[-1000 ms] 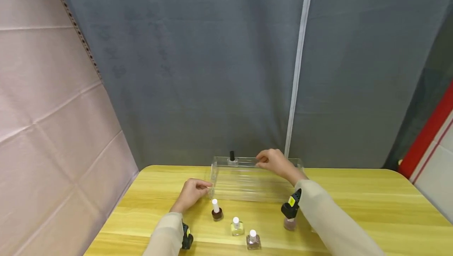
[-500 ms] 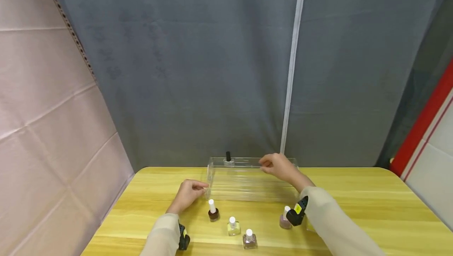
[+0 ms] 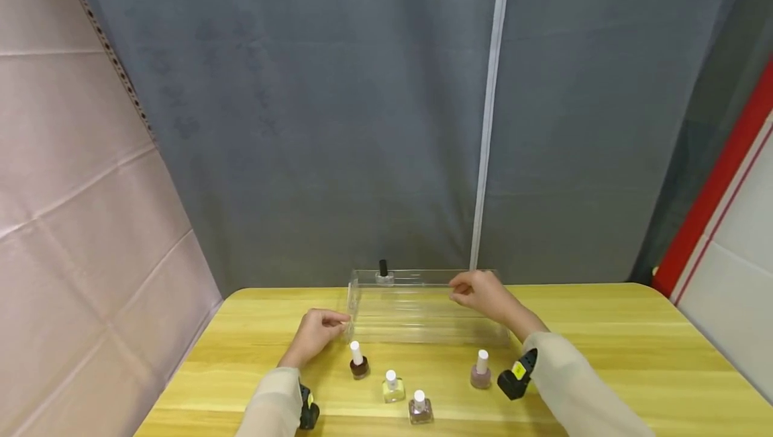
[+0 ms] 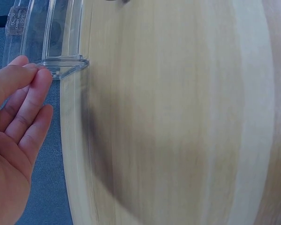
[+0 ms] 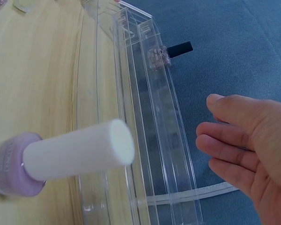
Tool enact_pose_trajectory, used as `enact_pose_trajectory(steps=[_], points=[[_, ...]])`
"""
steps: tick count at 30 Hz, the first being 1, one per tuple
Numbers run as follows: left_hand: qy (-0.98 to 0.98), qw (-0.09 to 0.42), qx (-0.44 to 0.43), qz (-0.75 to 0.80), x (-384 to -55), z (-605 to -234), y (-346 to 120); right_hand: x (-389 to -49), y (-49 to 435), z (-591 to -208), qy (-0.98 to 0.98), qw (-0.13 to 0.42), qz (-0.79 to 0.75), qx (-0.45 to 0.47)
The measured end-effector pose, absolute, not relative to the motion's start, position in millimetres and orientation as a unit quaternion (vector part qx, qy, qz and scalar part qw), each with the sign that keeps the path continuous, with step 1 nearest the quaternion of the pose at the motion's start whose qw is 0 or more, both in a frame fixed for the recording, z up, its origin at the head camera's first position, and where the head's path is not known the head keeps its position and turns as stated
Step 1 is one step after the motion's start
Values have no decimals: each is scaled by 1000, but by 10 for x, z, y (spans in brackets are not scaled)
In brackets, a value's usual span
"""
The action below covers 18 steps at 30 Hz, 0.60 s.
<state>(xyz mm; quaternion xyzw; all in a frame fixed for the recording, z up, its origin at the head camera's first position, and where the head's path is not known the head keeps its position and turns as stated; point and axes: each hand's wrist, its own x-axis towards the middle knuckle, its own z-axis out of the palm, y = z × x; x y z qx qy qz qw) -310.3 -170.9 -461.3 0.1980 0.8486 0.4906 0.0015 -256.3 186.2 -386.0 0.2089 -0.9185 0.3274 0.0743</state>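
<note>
A clear acrylic tiered rack (image 3: 423, 319) stands at the back of the table. My left hand (image 3: 316, 335) is at its left end, thumb and fingertips pinching the edge of the side panel (image 4: 65, 63). My right hand (image 3: 486, 296) hovers over the rack's right part, fingers loosely bent and holding nothing. A glittery nail polish bottle with a black cap (image 5: 159, 57) stands on the top tier, toward the left. In the right wrist view, a lilac nail polish bottle with a white cap (image 5: 18, 164) is close to the camera.
In front of the rack stand a dark brown nail polish bottle (image 3: 359, 366), a yellow one (image 3: 394, 390) and a glittery mauve-brown one (image 3: 420, 411), all white-capped. The lilac bottle is near my right wrist. A grey curtain (image 3: 338, 121) hangs directly behind the rack.
My right hand has drawn right and back toward me over the rack, uncovering the lilac bottle. The left hand stays at the rack's end. The head view has shifted slightly.
</note>
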Motion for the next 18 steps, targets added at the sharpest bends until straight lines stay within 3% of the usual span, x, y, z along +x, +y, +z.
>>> enact_pose_trajectory(steps=[18], points=[[848,6,193,493,-3090,-4602,-1698,-2390,1966,-3980,-925,71,321,192]])
